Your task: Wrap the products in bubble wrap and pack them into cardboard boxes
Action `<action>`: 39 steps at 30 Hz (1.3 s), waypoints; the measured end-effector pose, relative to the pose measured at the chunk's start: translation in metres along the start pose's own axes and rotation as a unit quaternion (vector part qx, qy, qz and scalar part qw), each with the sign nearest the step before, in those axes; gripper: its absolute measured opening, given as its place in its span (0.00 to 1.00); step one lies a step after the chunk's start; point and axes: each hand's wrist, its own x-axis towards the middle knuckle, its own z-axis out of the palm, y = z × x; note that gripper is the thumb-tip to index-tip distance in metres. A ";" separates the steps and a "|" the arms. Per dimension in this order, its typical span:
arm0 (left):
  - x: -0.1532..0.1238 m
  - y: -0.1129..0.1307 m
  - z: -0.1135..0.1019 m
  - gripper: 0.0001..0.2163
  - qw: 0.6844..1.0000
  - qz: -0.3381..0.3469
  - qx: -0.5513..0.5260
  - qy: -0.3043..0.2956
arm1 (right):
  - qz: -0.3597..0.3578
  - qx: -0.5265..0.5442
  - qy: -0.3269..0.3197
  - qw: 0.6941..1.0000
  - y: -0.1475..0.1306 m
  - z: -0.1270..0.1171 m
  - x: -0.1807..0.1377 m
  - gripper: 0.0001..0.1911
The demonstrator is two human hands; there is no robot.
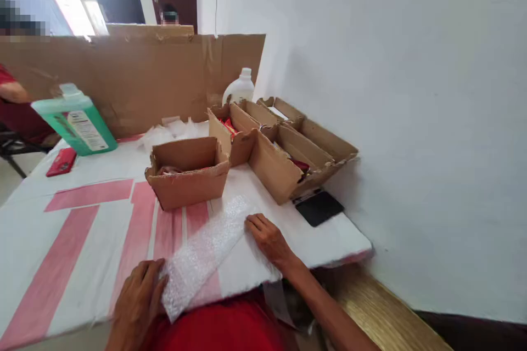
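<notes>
A long strip of clear bubble wrap (203, 249) lies slantwise across the table near its front edge. At its near left end is my left hand (138, 293), fingers bent and closed at the strip's edge. My right hand (269, 238) has its curled fingers on the strip's right edge, towards the far end. Just beyond the wrap stands an open cardboard box (189, 189) with some small items inside, partly hidden by its walls. Below the table edge, by my right forearm, hangs a piece of clear plastic (278, 301).
Several joined cardboard trays (274, 167) hold small items against the wall. A black flat object (319, 208) lies in front of them. Behind are a white jug (240, 89) and crumpled plastic (173, 131). At left stand a green-liquid bottle (84, 126) and a red phone (61, 162).
</notes>
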 end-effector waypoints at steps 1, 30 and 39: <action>0.002 0.000 0.002 0.17 1.000 -0.006 -0.001 -0.004 | 0.020 -0.016 0.002 1.000 -0.004 -0.003 0.000 0.13; 0.030 0.036 -0.018 0.23 0.907 -0.210 -0.360 -0.054 | 0.341 0.499 0.020 0.796 -0.144 -0.026 0.003 0.10; 0.042 0.070 0.025 0.18 0.957 0.279 -0.060 0.042 | 0.419 0.425 0.046 0.801 -0.132 -0.027 0.008 0.08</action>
